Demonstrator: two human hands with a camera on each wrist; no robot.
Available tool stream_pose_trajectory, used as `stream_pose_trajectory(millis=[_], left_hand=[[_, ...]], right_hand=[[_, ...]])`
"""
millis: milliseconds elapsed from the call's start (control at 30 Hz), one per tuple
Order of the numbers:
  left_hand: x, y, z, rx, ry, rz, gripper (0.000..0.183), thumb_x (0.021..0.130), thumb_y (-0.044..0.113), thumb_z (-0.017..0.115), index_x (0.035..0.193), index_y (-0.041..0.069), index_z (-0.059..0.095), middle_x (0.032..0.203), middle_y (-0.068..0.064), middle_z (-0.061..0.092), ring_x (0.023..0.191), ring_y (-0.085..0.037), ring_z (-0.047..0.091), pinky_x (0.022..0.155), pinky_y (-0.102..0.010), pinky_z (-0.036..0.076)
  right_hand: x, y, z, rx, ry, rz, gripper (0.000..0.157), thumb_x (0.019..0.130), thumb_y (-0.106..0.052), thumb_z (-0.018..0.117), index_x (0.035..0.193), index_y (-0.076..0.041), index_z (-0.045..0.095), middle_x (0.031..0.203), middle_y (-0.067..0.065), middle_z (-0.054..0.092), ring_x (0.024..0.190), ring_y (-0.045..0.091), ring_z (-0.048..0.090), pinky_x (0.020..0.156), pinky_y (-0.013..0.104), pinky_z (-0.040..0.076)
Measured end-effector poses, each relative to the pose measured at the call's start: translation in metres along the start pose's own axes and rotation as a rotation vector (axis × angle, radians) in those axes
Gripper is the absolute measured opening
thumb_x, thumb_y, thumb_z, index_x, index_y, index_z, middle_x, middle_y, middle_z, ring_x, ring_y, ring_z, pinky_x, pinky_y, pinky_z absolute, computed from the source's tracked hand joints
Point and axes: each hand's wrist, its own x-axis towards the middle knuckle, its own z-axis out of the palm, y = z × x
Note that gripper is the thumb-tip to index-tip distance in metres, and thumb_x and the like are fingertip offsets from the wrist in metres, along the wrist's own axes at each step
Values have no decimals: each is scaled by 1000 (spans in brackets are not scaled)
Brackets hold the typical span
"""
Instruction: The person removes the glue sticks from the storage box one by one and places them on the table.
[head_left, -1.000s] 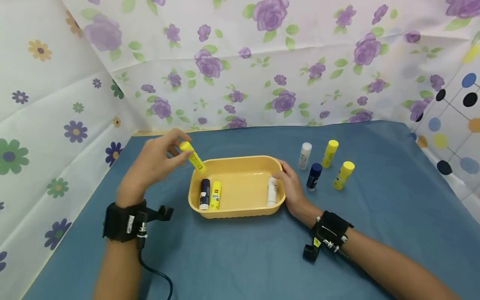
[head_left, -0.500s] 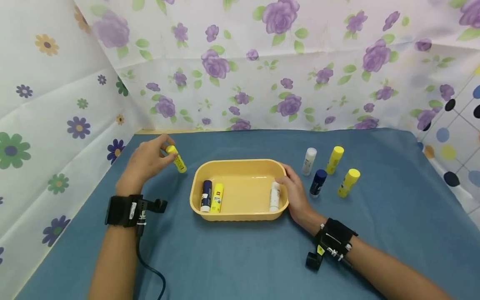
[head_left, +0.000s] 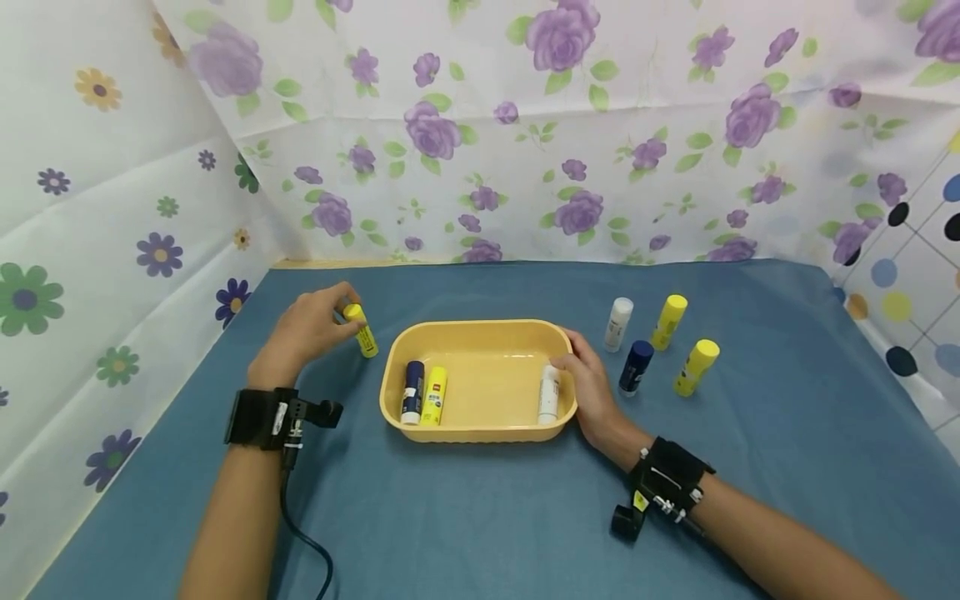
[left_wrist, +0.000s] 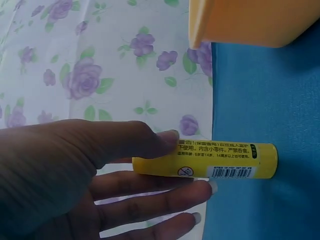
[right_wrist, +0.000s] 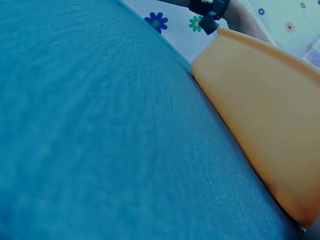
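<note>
My left hand pinches a yellow glue stick near its cap, left of a yellow plastic tray. In the left wrist view the thumb lies on one side of this glue stick, its barcode label showing. Whether its lower end touches the cloth I cannot tell. My right hand grips the tray's right end, thumb over the rim. Inside the tray, a dark blue glue stick and a yellow one lie side by side at left. A white glue stick lies at right, by the thumb.
Right of the tray stand a white glue stick, a dark blue glue stick and two yellow ones, one farther back and one nearer. Blue cloth covers the table. Flowered sheets hang behind and at the sides.
The left hand has carried the yellow glue stick from above the tray's left rim out to the left and lowered it toward the cloth. The right hand keeps its hold on the tray.
</note>
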Motion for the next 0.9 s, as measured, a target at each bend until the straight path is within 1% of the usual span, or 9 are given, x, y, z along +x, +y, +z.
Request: stream_pose_trajectory(millis=[167, 300, 533, 733, 900], left_hand=[[0, -1, 5, 10, -24, 4, 29, 93, 22, 65, 117, 6, 59, 107, -19, 65, 95, -34, 62, 74, -46, 49], [0, 0, 7, 13, -28, 8, 28, 93, 19, 66, 116, 4, 59, 105, -18, 64, 92, -33, 61, 74, -46, 48], [3, 0, 9, 33, -36, -5, 38, 93, 18, 66, 126, 3, 57, 108, -20, 63, 89, -32, 58, 75, -45, 47], [4, 0, 11, 37, -56, -25, 46, 92, 21, 68, 132, 5, 55, 112, -20, 62, 92, -33, 59, 76, -46, 48], [1, 2, 7, 19, -53, -30, 51, 91, 21, 69, 136, 6, 52, 113, -19, 63, 95, -33, 61, 77, -47, 49]], right_hand=[[-1, 0, -1, 7, 3, 0, 53, 93, -6, 46, 145, -5, 42, 146, 12, 43, 131, 27, 44, 109, 43, 33], [0, 0, 0, 13, 10, 3, 53, 93, -6, 46, 146, -6, 43, 146, 10, 44, 130, 27, 44, 108, 43, 34], [1, 0, 1, 14, 15, 4, 52, 93, -5, 46, 146, -5, 43, 146, 11, 44, 130, 27, 44, 108, 43, 34], [-1, 0, 2, 2, 23, 21, 53, 93, -5, 46, 145, -5, 42, 146, 11, 43, 131, 27, 44, 108, 42, 34], [-1, -1, 2, -3, 26, 11, 52, 92, -6, 47, 145, -6, 44, 145, 10, 44, 130, 26, 44, 108, 42, 34]])
